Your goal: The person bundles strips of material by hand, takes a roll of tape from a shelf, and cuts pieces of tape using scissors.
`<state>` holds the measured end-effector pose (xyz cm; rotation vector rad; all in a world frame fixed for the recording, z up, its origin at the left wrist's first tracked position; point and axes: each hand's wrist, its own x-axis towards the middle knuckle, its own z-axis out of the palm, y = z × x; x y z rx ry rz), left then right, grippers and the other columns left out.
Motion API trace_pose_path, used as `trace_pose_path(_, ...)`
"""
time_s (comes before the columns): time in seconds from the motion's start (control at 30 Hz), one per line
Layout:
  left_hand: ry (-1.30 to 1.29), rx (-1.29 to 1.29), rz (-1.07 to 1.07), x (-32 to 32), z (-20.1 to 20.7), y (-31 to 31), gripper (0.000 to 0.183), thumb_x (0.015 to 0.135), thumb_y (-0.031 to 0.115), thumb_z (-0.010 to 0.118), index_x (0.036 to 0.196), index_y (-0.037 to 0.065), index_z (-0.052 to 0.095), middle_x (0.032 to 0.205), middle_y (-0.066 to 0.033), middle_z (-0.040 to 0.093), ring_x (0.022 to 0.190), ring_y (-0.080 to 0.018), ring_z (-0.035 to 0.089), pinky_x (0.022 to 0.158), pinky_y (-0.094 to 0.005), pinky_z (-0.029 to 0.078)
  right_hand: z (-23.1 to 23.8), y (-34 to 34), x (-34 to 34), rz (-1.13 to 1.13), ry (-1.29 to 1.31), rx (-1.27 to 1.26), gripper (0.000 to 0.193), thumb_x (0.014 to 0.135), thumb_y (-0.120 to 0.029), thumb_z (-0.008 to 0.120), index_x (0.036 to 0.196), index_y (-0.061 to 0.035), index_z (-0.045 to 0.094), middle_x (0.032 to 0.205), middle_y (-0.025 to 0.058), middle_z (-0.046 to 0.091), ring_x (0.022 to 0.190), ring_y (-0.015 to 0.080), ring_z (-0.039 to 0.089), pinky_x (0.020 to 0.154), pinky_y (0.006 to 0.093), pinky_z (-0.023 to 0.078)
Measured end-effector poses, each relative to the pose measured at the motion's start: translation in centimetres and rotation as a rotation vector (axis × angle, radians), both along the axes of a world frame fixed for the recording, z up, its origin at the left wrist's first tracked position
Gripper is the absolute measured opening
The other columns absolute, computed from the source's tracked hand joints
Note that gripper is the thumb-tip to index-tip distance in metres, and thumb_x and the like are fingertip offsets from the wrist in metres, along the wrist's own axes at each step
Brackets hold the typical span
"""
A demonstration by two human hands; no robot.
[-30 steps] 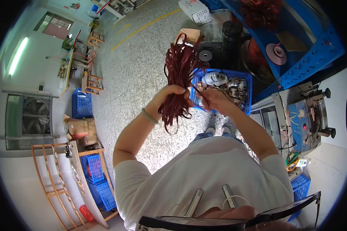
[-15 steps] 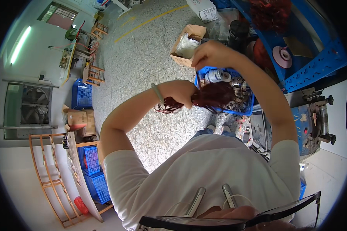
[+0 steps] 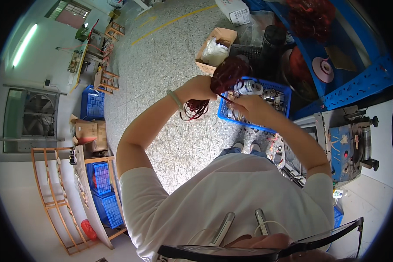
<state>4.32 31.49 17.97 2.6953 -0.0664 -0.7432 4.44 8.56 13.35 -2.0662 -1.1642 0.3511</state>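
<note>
My left hand (image 3: 199,88) is closed around a bundle of dark red, glossy cords or thin strips (image 3: 229,74). The bulk of the bundle fans out beyond my fingers, and looped ends hang below the palm. Close by on the right, my right hand (image 3: 254,108) pinches a dark red strand that runs across to the bundle. Under my right hand is a blue plastic basket (image 3: 225,116) holding metal parts and white-and-grey cylindrical rolls (image 3: 248,87). My fingers partly hide where the strand meets the bundle.
An open cardboard box (image 3: 204,66) with white material stands beyond the bundle. On the right are a blue metal rack (image 3: 353,89), a pink-and-white spool (image 3: 322,70) and a blue machine (image 3: 345,148). Blue crates (image 3: 92,104) and wooden stools (image 3: 106,82) line the left side.
My right hand has come down toward me, drawing a strand below the bundle. My left hand has moved slightly away from me, and the bundle's fanned end has swung up from the right.
</note>
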Motion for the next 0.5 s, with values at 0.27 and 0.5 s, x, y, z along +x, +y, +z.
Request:
trace_pose_path(0.27, 0.052, 0.045, -0.238, -1.0, -0.4, -4.4, 0.059, 0.061, 0.045, 0.072, 0.103, 0.004, 0.061, 0.088, -0.0182, 0.066, 0.082, -0.0325, 0.064, 0.075, -0.0382, 0.050, 3.6, 1.1, 4.1, 0.038, -0.099, 0.195, 0.021, 0.076, -0.015, 0.067, 0.092, -0.0020, 0.065, 0.076, 0.0099, 0.063, 0.070, 0.0237, 0.061, 0.065, 0.0320, 0.049)
trace_pose_path(0.5, 0.046, -0.783, 0.024, -3.1, -2.2, -5.7, 0.063, 0.076, 0.028, 0.067, 0.124, -0.006, 0.044, 0.112, -0.0136, 0.058, 0.099, -0.0204, 0.058, 0.090, -0.0314, 0.045, 1.7, 0.6, 2.7, -0.357, 0.561, 0.331, 0.017, 0.076, -0.004, 0.070, 0.091, 0.0025, 0.065, 0.080, 0.0047, 0.066, 0.077, 0.0092, 0.062, 0.069, 0.0238, 0.051)
